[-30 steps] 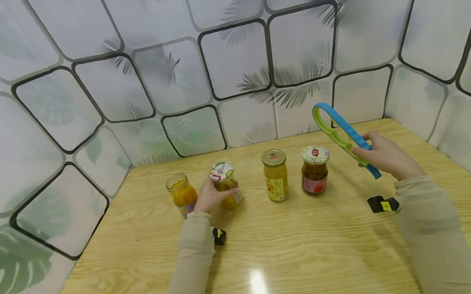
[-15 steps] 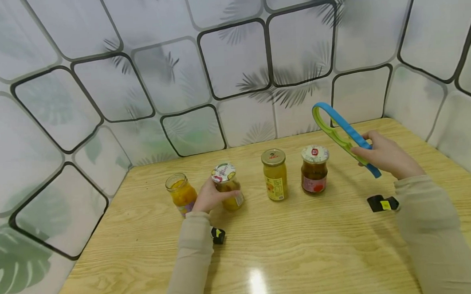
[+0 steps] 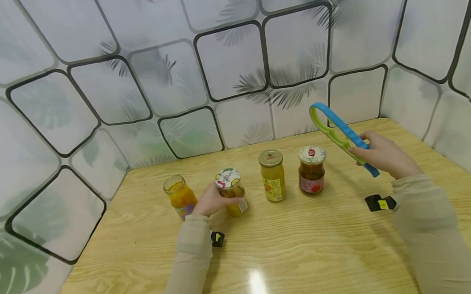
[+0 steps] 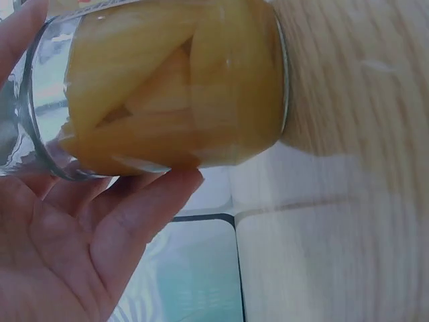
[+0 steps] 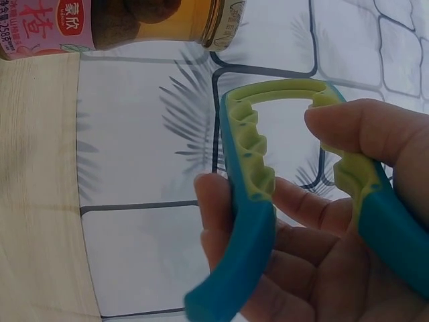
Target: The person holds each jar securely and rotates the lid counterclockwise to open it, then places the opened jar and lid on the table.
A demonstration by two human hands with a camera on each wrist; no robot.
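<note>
My left hand (image 3: 212, 201) grips a glass jar of yellow fruit (image 3: 234, 192) with a patterned white lid, thumb along its near side. In the left wrist view, fruit pieces fill the jar (image 4: 167, 94) and the palm and fingers (image 4: 144, 208) lie against the glass. A lidless jar of orange fruit (image 3: 182, 197) stands just left of that hand. At the right, my right hand (image 3: 388, 154) holds a blue and green jar opener (image 3: 341, 125) above the table. In the right wrist view, the thumb lies on one arm of the opener (image 5: 251, 235) and fingers curl behind the other.
A gold-lidded yellow jar (image 3: 273, 176) and a dark jar with a pink label (image 3: 312, 172) stand between the hands on the wooden table (image 3: 296, 246). A patterned wall covering (image 3: 235, 60) rises behind and at both sides.
My left hand has shifted the jar of yellow fruit slightly right and nearer to me. The right hand keeps the jar opener in about the same place. The head view has turned slightly.
</note>
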